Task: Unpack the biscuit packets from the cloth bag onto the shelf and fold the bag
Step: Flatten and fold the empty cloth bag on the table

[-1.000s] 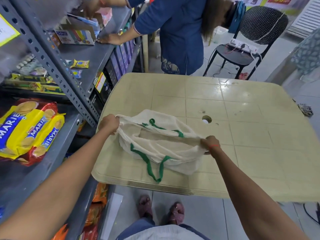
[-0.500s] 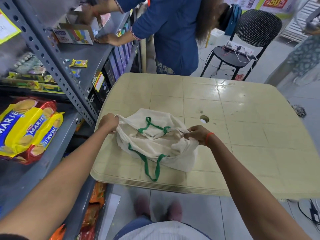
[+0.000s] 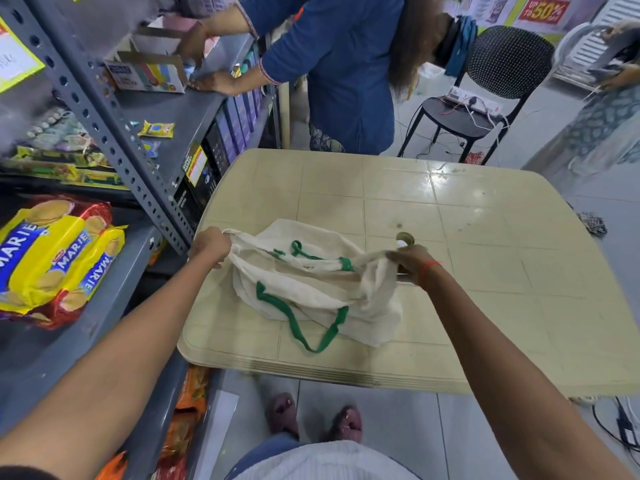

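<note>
Centrally, the crumpled cloth bag (image 3: 311,292) lies near the worktop's (image 3: 485,271) front-left corner. The left hand (image 3: 209,245) grips its left end and the right hand (image 3: 412,263) pinches its right end, fingertips buried in fabric. The bag's interior is hidden. The biscuit packets (image 3: 52,258) rest on the shelf (image 3: 114,292), cropped at the frame edge.

I am reaching both bare arms forward and down, the forearms coming in from the bottom corners of the view and running nearly straight. My left hand (image 3: 209,247) is making a fist, knuckles up, and gripping one end of the bag (image 3: 311,292). My right hand (image 3: 412,263) is pinching the opposite end, its fingers pointing left and its wrist bending inward. The hands are sitting well apart, roughly level with each other.
</note>
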### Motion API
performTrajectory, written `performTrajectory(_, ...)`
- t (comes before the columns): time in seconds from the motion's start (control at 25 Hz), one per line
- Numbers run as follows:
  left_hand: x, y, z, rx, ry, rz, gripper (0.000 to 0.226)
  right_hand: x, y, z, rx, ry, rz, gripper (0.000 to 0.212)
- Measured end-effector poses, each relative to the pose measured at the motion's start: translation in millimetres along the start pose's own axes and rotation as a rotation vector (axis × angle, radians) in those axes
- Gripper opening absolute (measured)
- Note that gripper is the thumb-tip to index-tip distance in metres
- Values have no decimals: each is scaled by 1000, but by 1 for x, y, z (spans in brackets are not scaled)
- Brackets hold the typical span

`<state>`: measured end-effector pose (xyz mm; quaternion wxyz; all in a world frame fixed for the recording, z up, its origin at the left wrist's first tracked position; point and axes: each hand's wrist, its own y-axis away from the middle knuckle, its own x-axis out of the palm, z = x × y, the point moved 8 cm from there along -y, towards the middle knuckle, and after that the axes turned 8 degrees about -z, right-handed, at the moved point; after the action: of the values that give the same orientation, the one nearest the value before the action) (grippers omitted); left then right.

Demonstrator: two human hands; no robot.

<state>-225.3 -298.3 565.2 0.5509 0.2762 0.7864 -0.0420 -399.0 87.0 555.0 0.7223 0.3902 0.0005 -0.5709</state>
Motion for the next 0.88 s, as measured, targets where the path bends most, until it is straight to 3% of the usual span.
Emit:
performTrajectory(0.04,0,1,-1,-1,-7,2,32,7,1,3,51,-156,56,11)
performTrajectory(0.12,0,3,-5,-2,-10,7,31,20,13,12,92,-249,196,17)
performTrajectory(0.2,-1,5,-8,-10,-1,13,30,26,24,25,59,-236,334,17)
performTrajectory(0.28,-1,5,-7,-3,-5,17,29,24,22,31,-49,-58,356,22)
performTrajectory(0.36,-3,4,-1,-7,-7,20,29,8,11,35,-256,377,143,18)
performTrajectory(0.44,-8,2,6,-20,-13,-1,31,-20,9,47,-460,834,-243,28)
performTrajectory(0.52,-16,2,12,-35,-28,-30,33,-44,14,47,-516,971,-501,31)
performTrajectory(0.64,-25,4,9,-35,-40,-56,34,-62,7,35,-435,1094,-529,33)
performTrajectory(0.76,-42,5,-7,27,-67,-115,33,-74,4,32,-332,907,-470,34)
performTrajectory(0.88,-73,4,-21,58,-78,-155,28,-83,9,64,-427,487,-477,24)
